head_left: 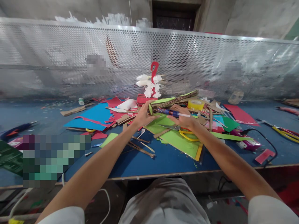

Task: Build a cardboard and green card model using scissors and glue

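My left hand is closed round the near end of a brown bark-like twig bundle, which slants up to the right. A curled green strip shows beside its fingers. In my right hand is a blue glue gun, its nozzle pointing left toward the bundle; a pale glue stick sticks out behind. Beneath both hands lie light green paper sheets and yellow-handled scissors. Behind stands a red hook-shaped piece with white flowers on a red base.
Blue paper, red scraps and cardboard strips lie to the left, yellow tape to the right. Another glue gun rests far left. A black cable loops at right. A perforated metal screen borders the blue table.
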`<control>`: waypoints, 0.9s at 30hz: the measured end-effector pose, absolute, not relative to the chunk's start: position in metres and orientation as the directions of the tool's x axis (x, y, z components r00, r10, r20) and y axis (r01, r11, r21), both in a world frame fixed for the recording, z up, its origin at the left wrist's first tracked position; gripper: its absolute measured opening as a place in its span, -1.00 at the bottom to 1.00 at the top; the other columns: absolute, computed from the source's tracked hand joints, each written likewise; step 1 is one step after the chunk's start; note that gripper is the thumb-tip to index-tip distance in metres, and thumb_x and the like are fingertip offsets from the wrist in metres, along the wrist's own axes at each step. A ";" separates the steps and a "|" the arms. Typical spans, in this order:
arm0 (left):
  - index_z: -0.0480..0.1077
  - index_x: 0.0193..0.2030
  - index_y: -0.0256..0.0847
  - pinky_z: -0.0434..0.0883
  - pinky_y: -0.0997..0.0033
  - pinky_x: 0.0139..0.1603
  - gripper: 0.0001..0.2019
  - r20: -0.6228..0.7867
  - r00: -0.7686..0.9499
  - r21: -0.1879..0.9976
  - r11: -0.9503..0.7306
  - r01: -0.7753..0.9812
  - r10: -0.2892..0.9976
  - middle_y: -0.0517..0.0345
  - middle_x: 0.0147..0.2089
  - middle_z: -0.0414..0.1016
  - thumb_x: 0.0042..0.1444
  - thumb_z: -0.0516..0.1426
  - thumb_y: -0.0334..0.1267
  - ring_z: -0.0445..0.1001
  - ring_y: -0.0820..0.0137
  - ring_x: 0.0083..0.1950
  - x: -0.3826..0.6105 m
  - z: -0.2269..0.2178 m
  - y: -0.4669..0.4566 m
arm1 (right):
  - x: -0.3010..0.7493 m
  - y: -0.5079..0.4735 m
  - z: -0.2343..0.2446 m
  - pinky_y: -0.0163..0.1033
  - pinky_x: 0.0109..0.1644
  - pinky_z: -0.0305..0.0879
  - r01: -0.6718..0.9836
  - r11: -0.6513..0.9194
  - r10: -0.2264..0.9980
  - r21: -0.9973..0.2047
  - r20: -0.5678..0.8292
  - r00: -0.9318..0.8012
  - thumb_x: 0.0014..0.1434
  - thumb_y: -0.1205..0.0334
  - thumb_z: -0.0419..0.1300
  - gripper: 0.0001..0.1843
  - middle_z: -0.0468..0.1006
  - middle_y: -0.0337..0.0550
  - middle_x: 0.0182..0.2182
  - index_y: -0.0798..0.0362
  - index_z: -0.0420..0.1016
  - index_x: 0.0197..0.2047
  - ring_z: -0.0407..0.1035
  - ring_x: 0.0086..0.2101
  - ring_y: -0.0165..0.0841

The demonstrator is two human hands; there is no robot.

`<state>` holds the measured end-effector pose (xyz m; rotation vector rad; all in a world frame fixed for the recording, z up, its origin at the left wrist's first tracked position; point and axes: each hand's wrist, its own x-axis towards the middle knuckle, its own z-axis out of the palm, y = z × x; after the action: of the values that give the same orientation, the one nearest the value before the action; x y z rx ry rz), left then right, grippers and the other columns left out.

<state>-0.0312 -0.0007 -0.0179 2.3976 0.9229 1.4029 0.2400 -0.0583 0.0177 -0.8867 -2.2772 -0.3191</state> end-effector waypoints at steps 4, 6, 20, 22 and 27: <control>0.23 0.44 -0.01 0.39 -0.05 0.35 -0.13 0.699 0.350 0.485 -0.773 0.408 0.624 -0.05 0.27 0.45 0.04 0.45 0.05 0.44 0.00 0.31 -0.030 -0.016 -0.004 | 0.239 -0.057 0.017 -0.04 -0.11 0.45 0.740 0.673 0.569 0.010 0.633 -0.525 0.46 -0.24 0.04 -0.47 0.63 0.13 -0.07 0.06 0.56 -0.06 0.53 -0.14 -0.07; 0.23 0.44 -0.01 0.39 -0.05 0.36 -0.13 0.699 0.352 0.484 -0.774 0.408 0.622 -0.06 0.28 0.44 0.04 0.45 0.05 0.43 0.00 0.31 -0.030 -0.017 -0.003 | 0.238 -0.058 0.018 -0.04 -0.15 0.44 0.760 0.648 0.577 0.042 0.625 -0.526 0.46 -0.25 0.04 -0.44 0.63 0.15 -0.06 0.08 0.58 -0.07 0.53 -0.14 -0.05; 0.23 0.44 -0.01 0.37 -0.05 0.38 -0.14 0.709 0.361 0.474 -0.788 0.393 0.606 -0.05 0.34 0.40 0.04 0.45 -0.02 0.41 -0.01 0.34 -0.031 -0.017 -0.001 | 0.235 -0.062 0.021 -0.16 -0.30 0.22 0.779 0.624 0.593 0.059 0.614 -0.521 0.44 -0.31 0.03 -0.44 0.59 0.01 -0.26 0.01 0.47 -0.26 0.48 -0.29 -0.18; 0.23 0.44 0.00 0.37 -0.06 0.38 -0.13 0.703 0.356 0.486 -0.781 0.392 0.616 -0.04 0.33 0.42 0.02 0.46 -0.04 0.41 -0.01 0.35 -0.032 -0.018 0.002 | 0.236 -0.062 0.022 -0.16 -0.31 0.21 0.774 0.632 0.605 0.036 0.601 -0.523 0.43 -0.32 0.04 -0.44 0.57 -0.02 -0.29 0.00 0.45 -0.27 0.46 -0.32 -0.19; 0.22 0.44 0.02 0.41 -0.06 0.35 -0.13 0.701 0.338 0.508 -0.773 0.380 0.628 -0.01 0.29 0.44 0.01 0.46 -0.06 0.43 0.02 0.31 -0.033 -0.021 0.007 | 0.237 -0.063 0.021 -0.13 -0.27 0.25 0.759 0.652 0.589 0.004 0.628 -0.509 0.42 -0.31 0.04 -0.45 0.59 0.02 -0.26 0.01 0.46 -0.24 0.46 -0.31 -0.16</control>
<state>-0.0331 0.0071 -0.0212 2.3499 0.9074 1.4063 0.2372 -0.0626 0.0210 -1.0423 -2.2736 -0.3734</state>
